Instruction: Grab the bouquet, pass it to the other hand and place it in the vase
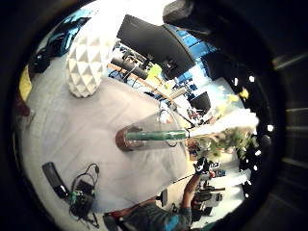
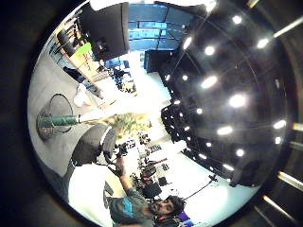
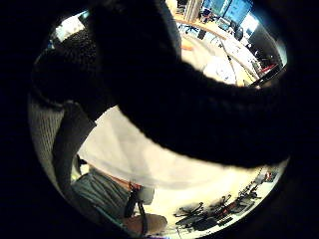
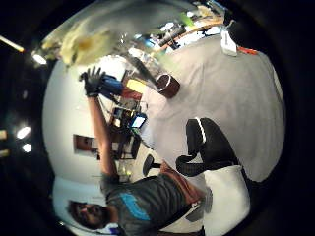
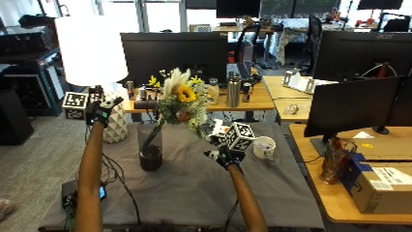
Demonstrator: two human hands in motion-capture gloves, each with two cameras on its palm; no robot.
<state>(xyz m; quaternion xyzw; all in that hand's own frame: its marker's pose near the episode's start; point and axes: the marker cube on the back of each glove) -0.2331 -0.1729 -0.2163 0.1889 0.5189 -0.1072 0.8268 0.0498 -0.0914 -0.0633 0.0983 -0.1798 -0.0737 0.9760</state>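
The bouquet (image 5: 180, 101), a sunflower among white and green sprigs, stands in the glass vase (image 5: 150, 147) on the grey-covered table, its stem leaning left into the glass. My left hand (image 5: 103, 108) is raised high left of the vase with fingers spread, holding nothing; the right thumb side view shows this left hand (image 4: 92, 81) beyond the vase (image 4: 168, 84). My right hand (image 5: 221, 157) hovers over the table just right of and below the foliage, apart from it. Its fingers (image 3: 189, 109) hang loosely curled around nothing. From the left palm the vase (image 1: 144, 134) holds the green stem.
A white faceted lamp (image 5: 116, 126) stands just left of the vase under its shade (image 5: 90, 50). A white mug (image 5: 264, 147) sits right of my right hand. A black device with cables (image 5: 67, 191) lies at the table's front left. A dark monitor (image 5: 174, 53) stands behind.
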